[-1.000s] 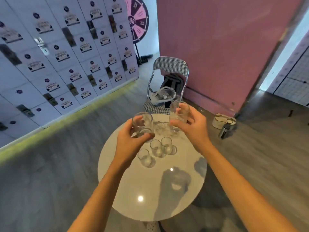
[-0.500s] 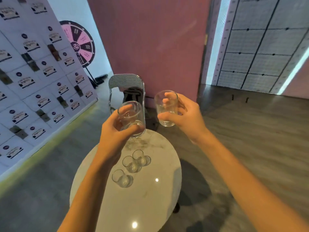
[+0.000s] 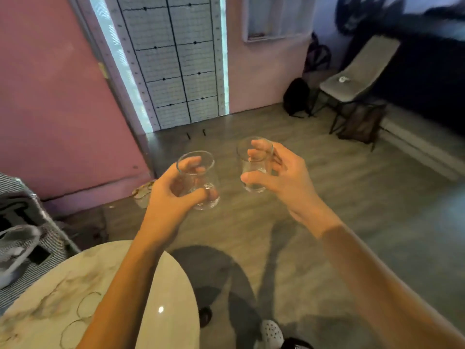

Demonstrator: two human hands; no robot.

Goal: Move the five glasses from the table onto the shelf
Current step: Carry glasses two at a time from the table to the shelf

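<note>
Two clear drinking glasses are being carried over the grey wooden floor, whereas half a second ago they were hanging above the round white marble tabletop. The left hand is gripping the left glass, fingers curled round its side. The right hand is gripping the right glass, thumb across its front. Both glasses are looking empty. The tabletop is now lying at lower left, carrying the blurred remaining glasses, with the checkered chair just beside it.
</note>
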